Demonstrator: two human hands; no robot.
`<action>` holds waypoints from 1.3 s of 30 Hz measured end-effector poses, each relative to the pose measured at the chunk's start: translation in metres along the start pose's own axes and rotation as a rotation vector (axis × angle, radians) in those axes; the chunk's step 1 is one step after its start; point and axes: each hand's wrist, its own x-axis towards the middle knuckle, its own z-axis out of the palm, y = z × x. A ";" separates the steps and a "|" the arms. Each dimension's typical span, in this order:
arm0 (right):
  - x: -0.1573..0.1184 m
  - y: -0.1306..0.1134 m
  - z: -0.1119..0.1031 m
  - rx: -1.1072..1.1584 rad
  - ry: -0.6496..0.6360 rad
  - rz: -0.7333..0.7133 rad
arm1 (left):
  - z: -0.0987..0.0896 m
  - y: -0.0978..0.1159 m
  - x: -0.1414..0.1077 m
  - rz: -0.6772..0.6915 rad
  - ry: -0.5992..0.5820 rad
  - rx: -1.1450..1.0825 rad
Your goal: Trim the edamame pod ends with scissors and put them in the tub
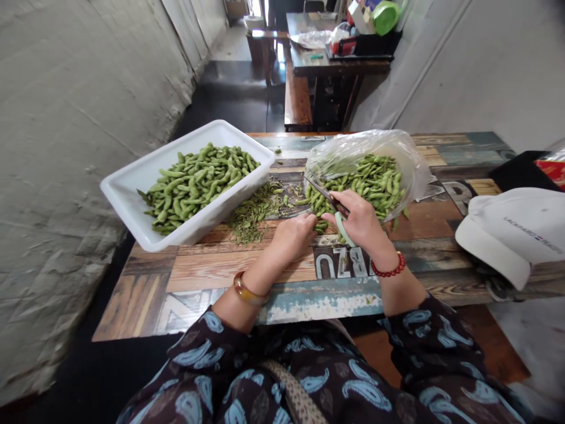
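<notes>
My right hand [359,221] is closed around scissors [339,219] with pale green handles; their dark blades point up and left over the pods. Beside it my left hand [295,237] is closed in a pinch, with green pods right at its fingertips. What the pinch itself holds is hidden. Behind my hands lies a clear plastic bag [353,144], spread open with a heap of edamame pods [382,182] in it. To the left a white plastic tub [212,221] contains more edamame pods [198,182]. Green stem and leaf scraps [251,215] lie between tub and bag.
The wood-patterned table [220,265] carries a white cap [514,227] at the right. A black item [514,176] sits behind the cap. A rough white wall [88,118] runs along the left. Farther back stand another table [304,59] with clutter and a wooden bench [298,97].
</notes>
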 end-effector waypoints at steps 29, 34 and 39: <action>-0.002 -0.009 0.000 0.161 -0.143 -0.094 | -0.014 -0.010 0.002 -0.287 0.352 -1.389; -0.002 -0.013 -0.001 0.155 -0.166 -0.111 | -0.014 -0.010 0.001 -0.217 0.354 -1.270; -0.001 -0.016 -0.002 0.145 -0.172 -0.120 | -0.016 -0.010 0.001 -0.152 0.375 -1.170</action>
